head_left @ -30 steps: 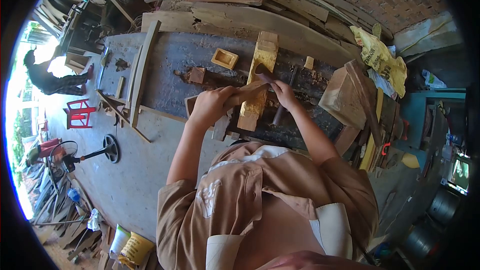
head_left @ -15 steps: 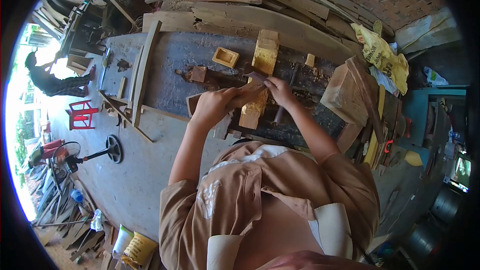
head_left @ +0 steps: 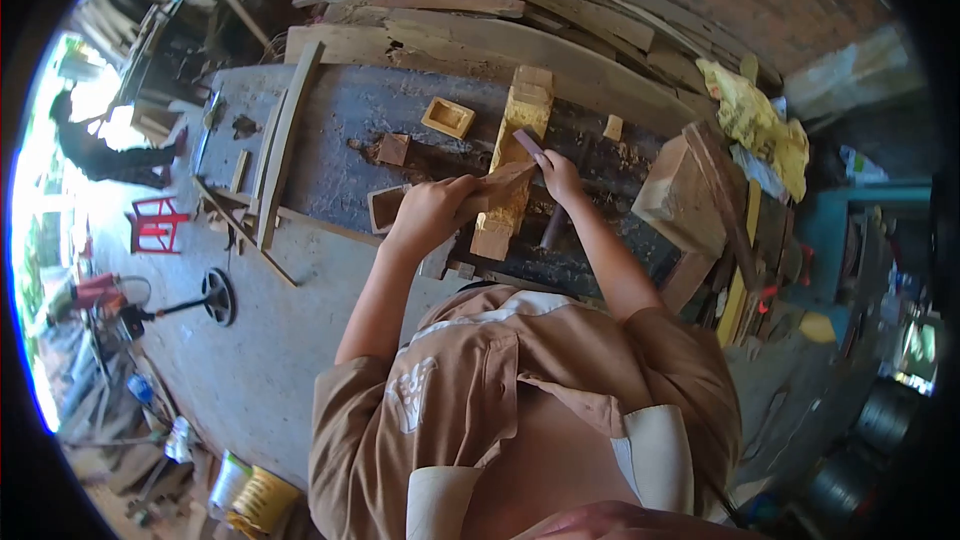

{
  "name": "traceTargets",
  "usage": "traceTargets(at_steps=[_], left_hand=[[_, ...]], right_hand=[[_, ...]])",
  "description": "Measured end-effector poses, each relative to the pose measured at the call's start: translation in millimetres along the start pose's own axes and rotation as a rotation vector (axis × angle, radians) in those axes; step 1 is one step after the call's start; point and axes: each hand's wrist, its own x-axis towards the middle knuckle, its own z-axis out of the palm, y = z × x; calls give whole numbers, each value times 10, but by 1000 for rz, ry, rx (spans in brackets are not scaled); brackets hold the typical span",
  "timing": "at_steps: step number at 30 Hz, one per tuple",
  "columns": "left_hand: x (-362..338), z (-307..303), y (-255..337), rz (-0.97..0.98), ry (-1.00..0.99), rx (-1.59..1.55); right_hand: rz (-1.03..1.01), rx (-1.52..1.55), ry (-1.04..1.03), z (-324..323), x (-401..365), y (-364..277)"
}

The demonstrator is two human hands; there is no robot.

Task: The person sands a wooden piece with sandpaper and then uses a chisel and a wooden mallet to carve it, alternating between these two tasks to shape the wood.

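My left hand (head_left: pixel 435 214) is closed around a brown wooden piece (head_left: pixel 506 184), whose far end lies over a yellow-topped wooden beam (head_left: pixel 524 110). Pinched in my right hand (head_left: pixel 560 180) is a narrow purplish-brown strip that looks like folded sandpaper (head_left: pixel 527 143), pointing up and left above the beam. The right fingertips are close to the tip of the wooden piece. Beside my left wrist sits a hollowed wooden box (head_left: pixel 380 208). A dark rod (head_left: pixel 552 229) lies on the bench under my right forearm.
The dark workbench (head_left: pixel 345 155) carries a small yellow hollowed block (head_left: pixel 447 118), long planks (head_left: pixel 290 140) at left and a big wood block (head_left: pixel 680 195) at right. Boards (head_left: pixel 440 35) are stacked behind. A red stool (head_left: pixel 157 225) and a person (head_left: pixel 100 150) are far left.
My right hand has shifted slightly right and down, and the sandpaper strip has turned to stand away from the wooden piece. My left hand keeps its grip. The view has tilted slightly.
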Motion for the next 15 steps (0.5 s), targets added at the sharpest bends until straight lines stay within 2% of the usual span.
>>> traceTargets(at_steps=[4,7,11,14,15], left_hand=[[-109,43,-116,2,44,12],[-204,54,-219,11,112,1],[-333,158,-413,13,175,-144],[-399,90,-492,-38,149,-182],[-410,56,-524,35,250,-244]], right_hand=[[-24,70,-80,-73,125,12],[-51,5,-106,-77,120,-15],[-94,-50,-145,-32,114,62],[-13,-93,-208,-9,56,-3],[-1,-117,-190,-13,30,-59]])
